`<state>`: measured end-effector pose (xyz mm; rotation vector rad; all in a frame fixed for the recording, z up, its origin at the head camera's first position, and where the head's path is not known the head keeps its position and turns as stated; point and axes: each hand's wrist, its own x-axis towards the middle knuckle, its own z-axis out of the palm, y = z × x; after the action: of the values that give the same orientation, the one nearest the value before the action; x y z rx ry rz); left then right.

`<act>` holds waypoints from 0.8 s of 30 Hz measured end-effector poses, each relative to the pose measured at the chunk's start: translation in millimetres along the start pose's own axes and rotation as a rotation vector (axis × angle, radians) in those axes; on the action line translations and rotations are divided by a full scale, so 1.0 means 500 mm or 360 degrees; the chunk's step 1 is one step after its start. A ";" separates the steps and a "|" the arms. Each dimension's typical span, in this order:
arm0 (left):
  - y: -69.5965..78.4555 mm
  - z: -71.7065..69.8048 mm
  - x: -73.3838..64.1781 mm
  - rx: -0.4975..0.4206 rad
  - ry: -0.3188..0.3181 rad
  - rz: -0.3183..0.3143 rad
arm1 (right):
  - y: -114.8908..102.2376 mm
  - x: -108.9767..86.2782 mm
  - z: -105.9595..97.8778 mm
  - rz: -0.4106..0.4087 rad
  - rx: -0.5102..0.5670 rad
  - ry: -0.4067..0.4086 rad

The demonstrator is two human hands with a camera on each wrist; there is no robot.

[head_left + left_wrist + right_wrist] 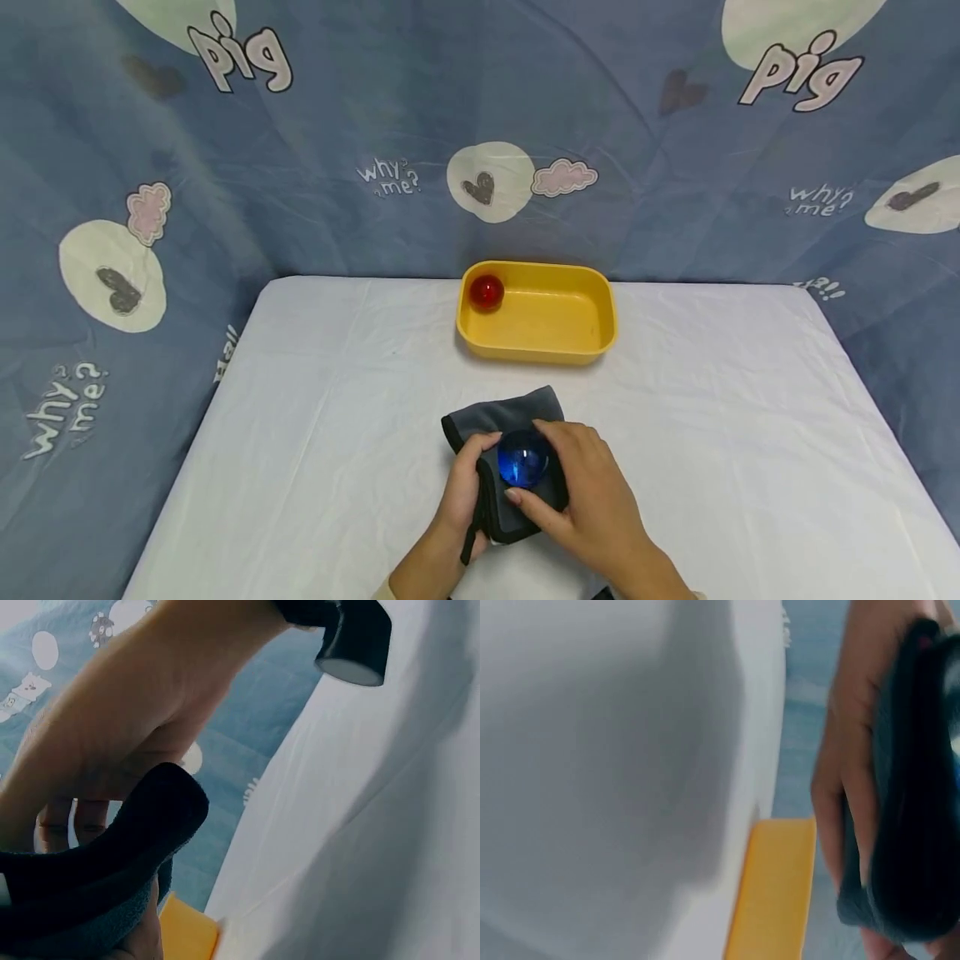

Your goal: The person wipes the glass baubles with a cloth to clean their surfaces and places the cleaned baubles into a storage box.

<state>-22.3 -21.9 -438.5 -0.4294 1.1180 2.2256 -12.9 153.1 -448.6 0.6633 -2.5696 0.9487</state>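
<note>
Fingers of the right hand (588, 492) pinch the blue ball (523, 458), thumb along its near side and forefinger at the upper right. Those of the left hand (457, 500) grip the grey cloth (506, 413) from the left, the thumb just beside the ball; the others are largely hidden under the fabric in the head view. The ball sits against the cloth, in front of the person, short of the yellow tray (558, 329).

Judging by the grip, the step in hand is handling the ball in the cloth, probably wiping it. More of that calls for turning the smooth ball under a steady pinch, with the cloth cupped beneath; a slack thumb could let it roll away.

Beyond the hands, the tray stands at the far edge of the worktop (750, 417), close to the printed curtain (315, 167), so there is little room behind it. Its raised rim favours an approach from above. The red ball (486, 292) lies in its far left corner, with bare tray floor to the right. Broad stretches of white cover flank both arms, leaving generous sideways room.
</note>
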 end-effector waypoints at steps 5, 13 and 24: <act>-0.001 -0.001 0.000 -0.0027 -0.0026 0.0005 | -0.005 -0.003 0.009 -0.0067 -0.0076 0.0034; -0.010 -0.005 0.004 -0.0018 0.0007 -0.0009 | -0.004 0.002 0.011 -0.0026 -0.0051 0.0030; -0.011 -0.004 -0.001 0.0026 -0.0012 -0.0047 | -0.003 0.010 0.007 0.0076 0.0056 0.0090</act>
<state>-18.4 -21.3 -442.8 -0.4275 1.1185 2.1893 -16.8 148.2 -448.3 0.5788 -2.5350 1.0157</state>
